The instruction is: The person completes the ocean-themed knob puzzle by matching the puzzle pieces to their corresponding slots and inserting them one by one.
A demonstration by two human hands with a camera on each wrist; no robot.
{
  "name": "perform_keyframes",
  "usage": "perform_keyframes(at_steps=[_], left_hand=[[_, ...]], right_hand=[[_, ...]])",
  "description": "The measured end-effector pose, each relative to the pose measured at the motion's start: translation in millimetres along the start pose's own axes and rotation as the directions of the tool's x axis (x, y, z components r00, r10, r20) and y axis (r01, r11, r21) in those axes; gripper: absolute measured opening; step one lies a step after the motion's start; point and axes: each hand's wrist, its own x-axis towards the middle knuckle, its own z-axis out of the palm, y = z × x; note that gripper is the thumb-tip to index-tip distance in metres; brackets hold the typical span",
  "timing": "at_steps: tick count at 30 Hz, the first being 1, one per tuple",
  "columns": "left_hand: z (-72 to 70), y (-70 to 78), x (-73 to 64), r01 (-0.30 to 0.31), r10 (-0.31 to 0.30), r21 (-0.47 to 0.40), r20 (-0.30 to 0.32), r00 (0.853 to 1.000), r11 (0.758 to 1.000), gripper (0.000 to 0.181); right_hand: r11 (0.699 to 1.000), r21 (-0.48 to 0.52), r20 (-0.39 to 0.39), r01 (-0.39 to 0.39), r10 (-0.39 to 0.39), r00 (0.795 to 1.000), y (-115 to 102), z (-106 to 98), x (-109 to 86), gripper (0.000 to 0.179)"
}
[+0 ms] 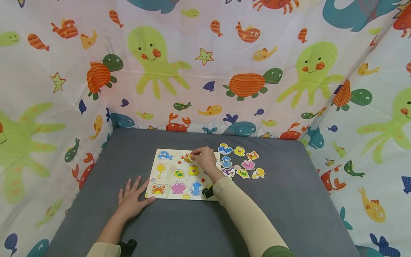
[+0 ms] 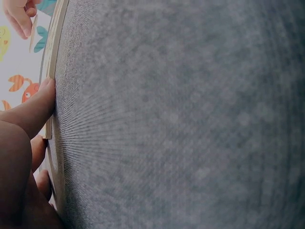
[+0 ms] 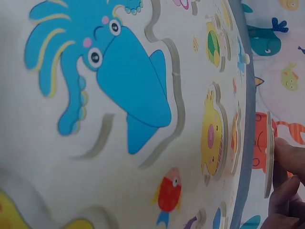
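A wooden puzzle board (image 1: 173, 195) printed with sea animals lies on the grey table. At its lower left corner my left hand (image 1: 132, 200) rests with fingers spread, and the thumb (image 2: 35, 107) touches the board's edge. My right hand (image 1: 206, 160) is above the board's upper middle, beside a printed red and yellow fish (image 1: 186, 157). Its fingers pinch a thin wooden puzzle piece (image 3: 269, 157), seen edge-on in the right wrist view, so its picture is hidden. A blue whale piece (image 1: 165, 155) with a white knob sits at the board's upper left.
Several loose animal pieces lie right of the board, among them a pink shell (image 1: 248, 165), a blue squid (image 1: 226, 162) and an orange crab (image 1: 252, 155). A curtain (image 1: 179, 39) printed with sea creatures hangs around the grey table (image 1: 282, 200). My right forearm covers the board's lower right corner.
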Motion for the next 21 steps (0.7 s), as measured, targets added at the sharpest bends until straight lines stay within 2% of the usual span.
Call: perform_keyframes(at_steps=[5,14,21], left_hand=[[-1.7,1.0,0.3,0.013,-0.013,-0.001,0.014,1.0,1.0,0.091],[-1.0,1.2,1.4,0.017,-0.017,0.003,0.035,0.999,1.0,0.092],[-1.0,0.5,1.2,0.026,-0.026,-0.006,0.028,0.999,1.0,0.093]], right_hand=[[1.0,0.015,0.018,-0.003,0.002,1.0,-2.3,5.6,3.4,0.007],[0.999,-0.028,0.024,-0.036,0.037,0.999,-3.1,12.2,9.6,0.006],[0.999,-0.039,0.037,-0.03,0.032,0.999,-2.8,19.5,13.1,0.005]])
